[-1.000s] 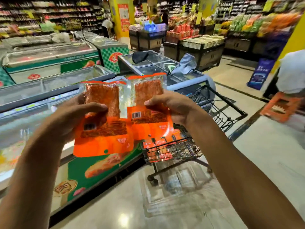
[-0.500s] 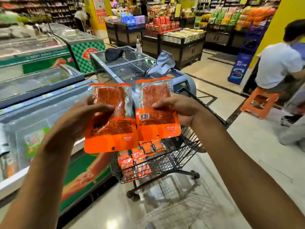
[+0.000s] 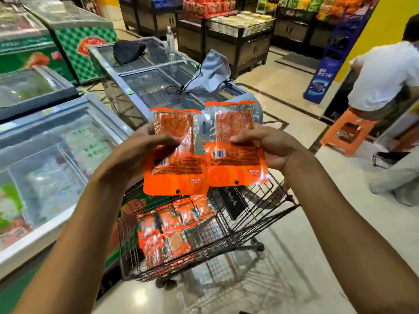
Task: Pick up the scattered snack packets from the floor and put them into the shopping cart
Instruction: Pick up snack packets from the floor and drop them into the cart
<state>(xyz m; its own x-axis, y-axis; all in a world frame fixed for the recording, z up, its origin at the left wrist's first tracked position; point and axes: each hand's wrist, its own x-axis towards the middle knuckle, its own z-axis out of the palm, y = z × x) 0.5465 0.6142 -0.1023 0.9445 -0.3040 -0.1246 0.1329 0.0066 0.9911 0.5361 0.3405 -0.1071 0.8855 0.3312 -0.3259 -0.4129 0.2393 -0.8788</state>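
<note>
My left hand [image 3: 140,150] grips an orange snack packet [image 3: 179,171] with a clear window, thumb across its front. Beside it my right hand [image 3: 265,146] pinches a second matching orange snack packet [image 3: 235,168] by its right edge. Both packets are held upright, side by side, above the wire shopping cart [image 3: 256,225]. Several orange packets [image 3: 172,227] lie inside the cart's basket on its left side.
Glass-topped chest freezers [image 3: 56,150] run along the left, right against the cart. A grey bag [image 3: 210,73] and a black bag [image 3: 127,51] lie on the freezer [image 3: 149,82] ahead. A person in a white shirt [image 3: 383,73] sits on an orange stool [image 3: 349,134] at right. Polished floor [image 3: 317,223] lies to the right.
The view has tilted down and closed in on the cart, which now sits directly under the packets. Both hands keep holding their packets side by side.
</note>
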